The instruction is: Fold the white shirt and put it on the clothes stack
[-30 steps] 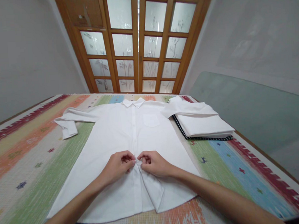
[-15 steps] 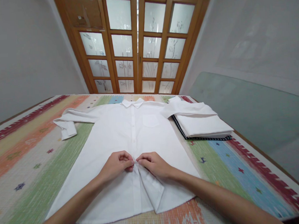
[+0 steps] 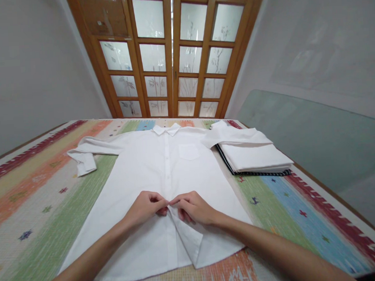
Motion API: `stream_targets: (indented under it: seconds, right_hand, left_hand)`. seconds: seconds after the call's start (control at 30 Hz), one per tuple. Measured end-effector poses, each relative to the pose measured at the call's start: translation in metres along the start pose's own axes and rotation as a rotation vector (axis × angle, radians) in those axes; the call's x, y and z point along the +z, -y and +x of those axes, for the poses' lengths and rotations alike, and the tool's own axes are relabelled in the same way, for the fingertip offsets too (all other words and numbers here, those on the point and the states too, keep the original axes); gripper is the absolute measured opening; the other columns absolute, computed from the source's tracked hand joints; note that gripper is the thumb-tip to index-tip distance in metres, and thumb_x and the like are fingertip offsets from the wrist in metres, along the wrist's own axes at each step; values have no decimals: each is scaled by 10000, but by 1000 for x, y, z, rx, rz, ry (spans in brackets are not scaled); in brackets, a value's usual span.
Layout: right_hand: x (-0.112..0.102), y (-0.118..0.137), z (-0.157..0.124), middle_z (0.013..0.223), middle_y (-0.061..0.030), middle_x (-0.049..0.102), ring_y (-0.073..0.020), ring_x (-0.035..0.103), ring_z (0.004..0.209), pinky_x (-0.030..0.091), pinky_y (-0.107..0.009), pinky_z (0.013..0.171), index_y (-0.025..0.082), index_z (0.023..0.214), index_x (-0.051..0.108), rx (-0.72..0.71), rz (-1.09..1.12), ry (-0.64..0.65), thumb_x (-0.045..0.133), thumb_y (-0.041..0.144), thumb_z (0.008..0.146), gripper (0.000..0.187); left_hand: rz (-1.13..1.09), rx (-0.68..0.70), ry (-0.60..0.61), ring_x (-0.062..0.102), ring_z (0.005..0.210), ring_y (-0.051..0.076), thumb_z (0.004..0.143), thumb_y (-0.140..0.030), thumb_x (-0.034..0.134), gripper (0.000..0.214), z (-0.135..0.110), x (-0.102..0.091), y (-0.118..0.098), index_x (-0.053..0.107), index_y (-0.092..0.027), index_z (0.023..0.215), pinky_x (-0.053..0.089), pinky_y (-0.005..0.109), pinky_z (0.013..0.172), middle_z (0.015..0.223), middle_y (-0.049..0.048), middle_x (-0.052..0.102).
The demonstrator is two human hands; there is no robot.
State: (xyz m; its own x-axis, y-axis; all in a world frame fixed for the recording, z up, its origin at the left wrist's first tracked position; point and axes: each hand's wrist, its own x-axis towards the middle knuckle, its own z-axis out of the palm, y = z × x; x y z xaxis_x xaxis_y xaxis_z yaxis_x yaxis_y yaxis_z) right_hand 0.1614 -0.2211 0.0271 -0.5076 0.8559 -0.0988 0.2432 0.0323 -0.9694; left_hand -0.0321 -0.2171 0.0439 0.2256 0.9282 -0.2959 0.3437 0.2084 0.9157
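A: How is the white shirt being handled?

B: Its lower front edge is pinched in the fingertips of left hand and right hand. It is laid mostly on the striped cover. Edges should be matched without tugging.

A: Material?

B: Thin, smooth-looking, lightly creased; a pointed flap is turned back.

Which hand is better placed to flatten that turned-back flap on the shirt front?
Probably the right hand: it's right beside the flap. The left hand is farther away, mostly across the white shirt's button placket.
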Motion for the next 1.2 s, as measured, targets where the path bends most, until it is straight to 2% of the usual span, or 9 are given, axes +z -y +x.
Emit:
stream_targets:
  seconds: [0.17,0.3,0.47,0.6,0.8,1.0,1.2]
  right_hand:
    - [0,4,1,524,42,576,-80,424,357,304,-179,351,129,1003,704,51,22,16,448,131,792,332]
    - [1,6,2,523,49,578,-72,425,352,294,-168,334,126,927,677,61,37,-2,486,110,759,255]
    - [3,4,6,515,50,579,-58,432,353,319,-160,355,138,823,652,48,12,-19,557,175,788,107]
    - [4,4,11,526,42,591,-57,452,345,322,-155,339,142,768,622,47,-12,-25,579,217,803,94]
    - [6,4,18,525,46,590,-60,440,296,285,-149,273,147,730,581,146,53,4,557,200,784,79]
    - [6,8,16,525,60,579,-71,472,319,317,-159,305,165,724,540,82,-82,1,529,112,790,85]
    - [5,14,11,503,59,566,-73,488,409,370,-174,470,154,719,566,-63,-336,-24,540,49,813,143]
  left_hand:
    - [0,-1,-1,613,554,161,591,-338,692,199,3,0,5,658,-142,591,465,248,565,542,20,660]
    - [23,28,-54,589,523,146,603,-306,673,162,2,1,7,656,-145,588,415,227,520,521,12,648]
    - [36,65,-58,577,512,139,599,-270,653,122,1,2,5,642,-151,571,402,224,516,514,9,640]
    - [76,107,-53,575,513,141,612,-256,631,112,1,2,6,633,-152,572,406,229,525,515,10,639]
    - [182,137,-29,585,558,158,651,-262,587,131,3,-1,9,649,-149,627,418,248,556,555,17,642]
    - [459,391,-142,563,764,173,661,-225,558,109,1,0,8,623,-176,587,439,285,705,802,33,610]
    - [573,385,-150,552,857,206,699,-215,567,124,1,-1,8,639,-182,603,438,336,802,825,41,599]
